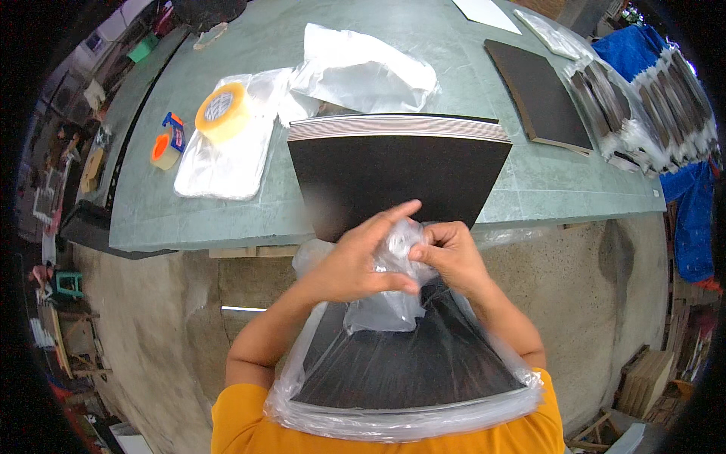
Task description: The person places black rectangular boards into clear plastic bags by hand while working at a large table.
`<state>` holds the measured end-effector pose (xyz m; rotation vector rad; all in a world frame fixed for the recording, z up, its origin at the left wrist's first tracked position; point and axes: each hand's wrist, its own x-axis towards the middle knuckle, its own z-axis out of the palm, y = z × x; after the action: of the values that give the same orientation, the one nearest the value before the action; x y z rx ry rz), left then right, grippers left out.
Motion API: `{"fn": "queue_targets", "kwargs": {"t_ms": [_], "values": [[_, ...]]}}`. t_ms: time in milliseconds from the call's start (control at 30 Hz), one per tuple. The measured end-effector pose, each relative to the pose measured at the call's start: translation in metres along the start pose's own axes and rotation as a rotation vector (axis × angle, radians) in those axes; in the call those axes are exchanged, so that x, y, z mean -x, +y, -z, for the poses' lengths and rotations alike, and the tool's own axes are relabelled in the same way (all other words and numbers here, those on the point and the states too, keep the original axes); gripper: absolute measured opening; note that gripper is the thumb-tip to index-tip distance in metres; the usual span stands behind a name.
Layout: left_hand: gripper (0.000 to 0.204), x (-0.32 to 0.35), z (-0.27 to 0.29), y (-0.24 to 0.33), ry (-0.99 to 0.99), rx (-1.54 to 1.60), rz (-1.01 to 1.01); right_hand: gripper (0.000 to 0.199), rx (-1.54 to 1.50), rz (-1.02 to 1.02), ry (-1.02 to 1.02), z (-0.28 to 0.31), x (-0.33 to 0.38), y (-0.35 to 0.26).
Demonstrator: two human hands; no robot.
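A black board in a clear plastic bag (408, 371) leans against my orange shirt, its gathered plastic pointing up toward the table. My right hand (456, 257) pinches the bunched clear plastic (399, 246) between thumb and fingers. On the other side of that bunch, my left hand (352, 257) has its thumb and index finger spread wide around it; its remaining fingers are partly hidden. Just beyond both hands, a thick stack of black boards (401, 163) with pale layered edges sits at the near table edge.
The green table (249, 219) bears a pile of clear bags (227, 166), a yellowish tape roll (221, 113), a tape dispenser (168, 142), and crumpled plastic (363, 68). At right lie a black board (538, 98) and wrapped black packs (612, 113). Wood pieces (646, 382) stand on the floor.
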<state>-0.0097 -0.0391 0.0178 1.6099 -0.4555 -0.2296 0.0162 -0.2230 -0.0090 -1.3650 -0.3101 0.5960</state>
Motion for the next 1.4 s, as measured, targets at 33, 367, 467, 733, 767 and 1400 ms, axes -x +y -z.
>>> {"fn": "queue_targets", "kwargs": {"t_ms": [33,367,467,733,767,1400], "values": [[0.052,-0.001,-0.004,0.0,0.028,-0.108,-0.027,0.019,-0.098,0.035,-0.014,-0.002,-0.003,0.006],[0.015,0.043,0.081,-0.011,0.914,0.082,0.011,0.014,-0.502,0.031,0.048,0.053,0.024,-0.014],[0.014,0.031,0.053,0.001,0.565,0.129,-0.09,0.014,-0.509,-0.182,-0.036,0.016,0.018,-0.022],[0.021,0.014,0.005,0.022,0.074,-0.147,0.164,0.02,-0.662,-0.133,-0.134,-0.01,0.009,-0.019],[0.024,0.022,0.02,0.017,0.205,-0.264,0.152,0.021,-0.706,-0.107,-0.181,-0.005,0.012,-0.02],[0.014,0.03,0.068,-0.007,0.321,-0.819,0.047,0.023,-0.382,0.046,-0.144,0.006,-0.001,-0.037]]}}
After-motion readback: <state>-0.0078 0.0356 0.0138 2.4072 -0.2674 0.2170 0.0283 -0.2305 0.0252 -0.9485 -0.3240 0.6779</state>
